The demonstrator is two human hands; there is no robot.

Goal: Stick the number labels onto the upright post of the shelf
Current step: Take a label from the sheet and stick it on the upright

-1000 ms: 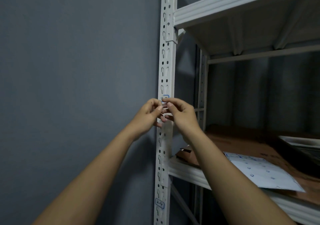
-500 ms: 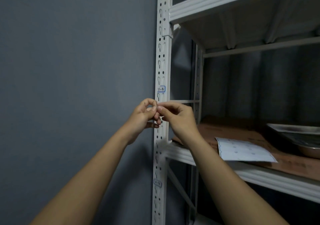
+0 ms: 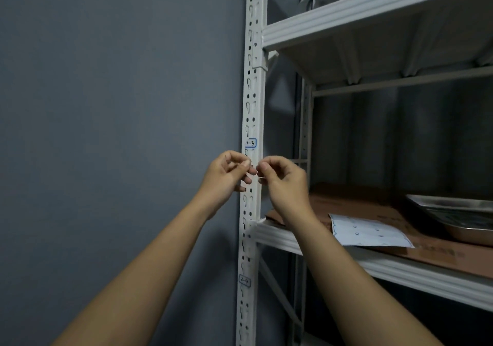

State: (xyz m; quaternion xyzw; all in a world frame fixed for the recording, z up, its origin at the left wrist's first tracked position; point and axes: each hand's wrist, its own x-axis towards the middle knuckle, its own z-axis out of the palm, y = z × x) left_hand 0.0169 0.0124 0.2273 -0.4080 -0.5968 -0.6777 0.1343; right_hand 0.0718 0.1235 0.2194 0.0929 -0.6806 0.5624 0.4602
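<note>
1. Both hands hang in front of the post [image 3: 253, 100], just below a stuck label [image 3: 250, 143] marked "1-3". They are level with each other and nearly touching, which suits fine work between the fingertips rather than pressing on metal.
2. The left hand [image 3: 226, 176] has its fingers curled, thumb against forefinger. The right hand [image 3: 282, 183] is curled the same way, and a thin pale sliver shows at its fingertips. It may be a scrap of backing or a fresh label; it is too small to tell, and I cannot tell whether the left hand pinches anything.
3. A second label [image 3: 244, 281], reading "2-4", sits lower on the post, below the shelf [image 3: 346, 255]. So two labels are on, each at its own tier.
4. The sheet [image 3: 370, 232] of remaining labels lies flat on brown card [image 3: 360, 204] on the shelf, near the right forearm, probably so the next one is within easy reach. A metal tray [image 3: 458, 217] sits further right.
5. Compared with a second ago, the hands are lower and off the post: then they covered the "1-3" label, as if pressing it down, and now it is in plain sight above them.
6. Half a second ago the fingertips met; now a small gap separates them.
7. The view has also shifted, so the sheet and tray lie differently in the frame.
</note>
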